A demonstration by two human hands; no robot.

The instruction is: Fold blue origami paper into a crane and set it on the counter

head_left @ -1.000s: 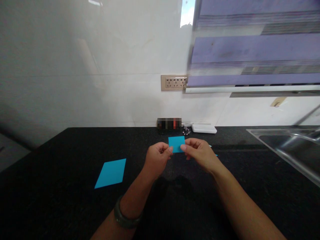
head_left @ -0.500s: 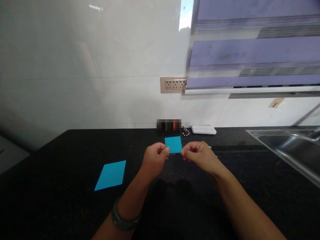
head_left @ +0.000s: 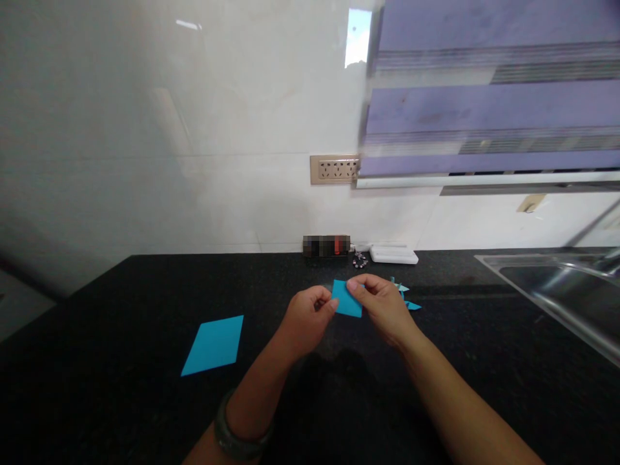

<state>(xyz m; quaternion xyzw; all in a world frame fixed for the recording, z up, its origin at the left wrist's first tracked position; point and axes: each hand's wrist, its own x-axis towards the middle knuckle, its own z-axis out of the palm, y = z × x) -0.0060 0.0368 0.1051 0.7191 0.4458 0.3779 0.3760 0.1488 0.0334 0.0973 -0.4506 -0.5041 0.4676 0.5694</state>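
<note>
A small folded blue paper (head_left: 346, 301) is pinched between both my hands above the black counter (head_left: 121, 310). My left hand (head_left: 307, 318) grips its left edge with thumb and forefinger, the other fingers curled. My right hand (head_left: 382, 303) is closed on its top right part and covers some of it. A flat blue paper sheet (head_left: 213, 344) lies on the counter to the left. Behind my right hand lies a folded blue paper piece (head_left: 405, 297), partly hidden.
A steel sink (head_left: 557, 287) is set in the counter at the right. At the back by the wall are a white flat box (head_left: 393, 254), a small dark beaded thing (head_left: 359, 260) and a blurred dark item (head_left: 326, 245). A wall socket strip (head_left: 335, 169) sits above.
The paper held upright between my hands has tipped down and to the right. My right hand has moved left over its top. The view shifted slightly down.
</note>
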